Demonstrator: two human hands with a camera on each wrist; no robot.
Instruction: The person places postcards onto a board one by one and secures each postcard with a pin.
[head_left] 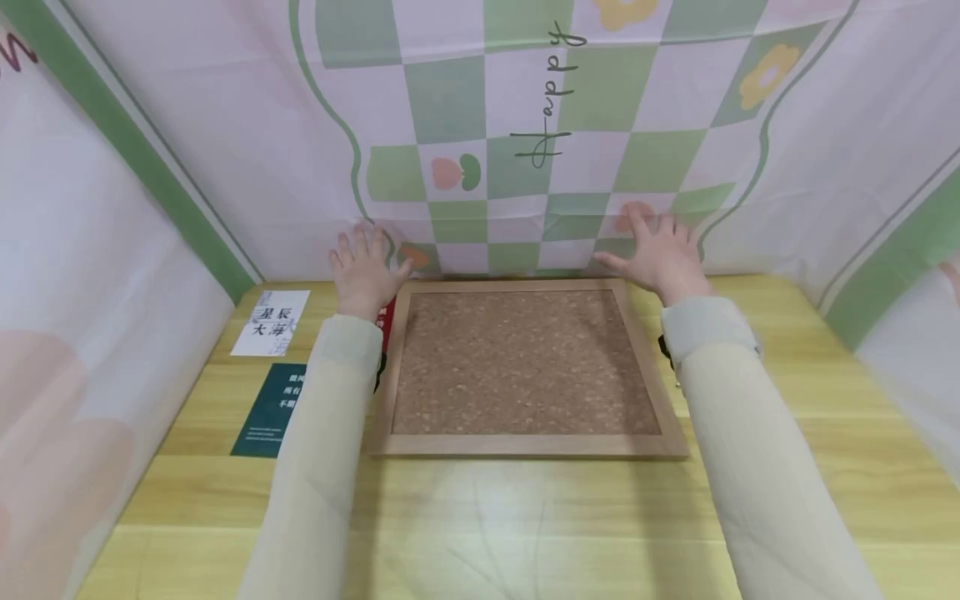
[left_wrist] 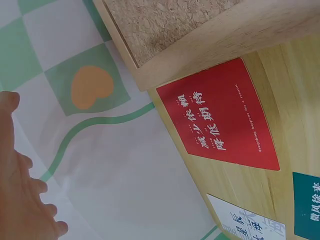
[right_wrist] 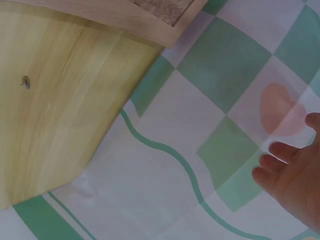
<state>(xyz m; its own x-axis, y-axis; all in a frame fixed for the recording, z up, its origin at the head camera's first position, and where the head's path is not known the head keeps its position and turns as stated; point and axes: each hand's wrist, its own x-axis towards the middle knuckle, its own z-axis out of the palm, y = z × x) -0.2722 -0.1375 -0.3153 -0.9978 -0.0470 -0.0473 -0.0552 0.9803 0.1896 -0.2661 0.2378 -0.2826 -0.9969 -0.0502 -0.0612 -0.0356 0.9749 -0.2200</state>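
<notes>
A frame holding a cork panel lies on a table between a person's 2 sleeves. Left hand and right hand, released and splayed, are near its far corners by a checked cloth. At left, a red card sits just beside the frame; farther out lie a white card and a green card, partly sleeve-covered. A tiny item rests at right.

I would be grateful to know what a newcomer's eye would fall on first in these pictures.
Probably the framed cork board, lying along the table's far edge, with the left hand and right hand spread near its two far corners. Next might come the bright red card, lying close beside the board's left side. Behind them, the checked cloth also stands out.
</notes>
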